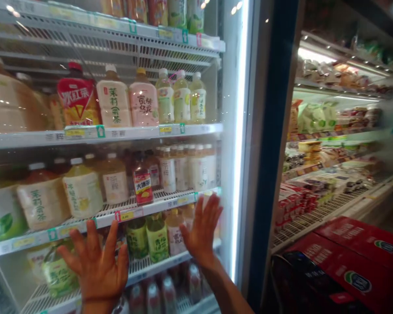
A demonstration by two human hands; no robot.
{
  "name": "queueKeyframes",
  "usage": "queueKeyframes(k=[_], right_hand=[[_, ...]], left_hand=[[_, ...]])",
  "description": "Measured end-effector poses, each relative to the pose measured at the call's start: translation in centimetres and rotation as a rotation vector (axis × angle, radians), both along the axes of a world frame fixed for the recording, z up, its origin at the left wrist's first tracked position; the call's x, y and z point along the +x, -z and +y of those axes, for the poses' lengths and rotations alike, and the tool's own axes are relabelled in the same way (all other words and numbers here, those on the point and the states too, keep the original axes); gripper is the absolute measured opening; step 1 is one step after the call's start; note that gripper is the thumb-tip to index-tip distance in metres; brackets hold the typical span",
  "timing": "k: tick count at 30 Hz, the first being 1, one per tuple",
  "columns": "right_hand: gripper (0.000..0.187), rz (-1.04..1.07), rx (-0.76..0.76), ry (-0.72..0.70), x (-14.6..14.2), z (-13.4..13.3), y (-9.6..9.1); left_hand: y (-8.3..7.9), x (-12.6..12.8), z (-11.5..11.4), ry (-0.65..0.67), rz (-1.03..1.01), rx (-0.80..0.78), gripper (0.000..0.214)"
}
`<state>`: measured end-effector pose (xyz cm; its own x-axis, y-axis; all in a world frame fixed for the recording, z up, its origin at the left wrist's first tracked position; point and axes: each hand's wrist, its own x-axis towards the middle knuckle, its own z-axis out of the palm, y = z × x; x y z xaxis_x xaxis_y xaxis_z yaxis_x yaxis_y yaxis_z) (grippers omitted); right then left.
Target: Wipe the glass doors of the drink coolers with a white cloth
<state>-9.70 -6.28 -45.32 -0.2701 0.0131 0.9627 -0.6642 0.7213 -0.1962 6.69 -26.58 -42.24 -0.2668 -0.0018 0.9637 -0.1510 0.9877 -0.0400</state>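
Both of my hands are raised flat against the misted glass door of a drinks fridge. My left hand has its fingers spread wide, palm to the glass, in front of the lower shelf of green-labelled bottles. My right hand is also open, fingers up, near the door's right edge beside the lit frame. Neither hand holds anything. Behind the glass stand rows of tea bottles, among them a red-labelled bottle on the middle shelf.
A dark blue fridge post stands right of the door. Beyond it are open chilled shelves of packaged food. Red cartons lie stacked at the lower right, with a dark basket in front.
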Motion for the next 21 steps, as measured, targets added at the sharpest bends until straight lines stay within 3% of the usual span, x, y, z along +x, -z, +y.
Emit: queueKeyframes(k=[2, 4, 9, 15, 19, 21], right_hand=[[0.092, 0.067, 0.153, -0.053, 0.1, 0.0, 1.1], [0.090, 0.084, 0.178, -0.049, -0.4, 0.8, 1.9], [0.084, -0.093, -0.154, 0.039, -1.4, 2.0, 3.1], [0.091, 0.135, 0.181, -0.079, 0.3, -0.1, 5.3], [0.084, -0.057, -0.117, 0.009, -0.2, 0.5, 5.7], [0.086, -0.091, -0.147, -0.002, 0.7, -0.7, 5.9]], left_hand=[[0.2, -0.7, 1.0, 0.012, -0.001, 0.004, 0.080], [0.5, -1.1, 1.7, 0.019, -0.003, 0.011, 0.080], [1.5, -1.0, 1.7, -0.008, -0.037, 0.037, 0.081], [2.1, -1.0, 1.7, -0.010, -0.038, 0.055, 0.082], [3.1, -0.1, 0.9, -0.043, -0.042, 0.055, 0.083], [3.8, 0.2, 0.4, -0.071, -0.046, 0.077, 0.084]])
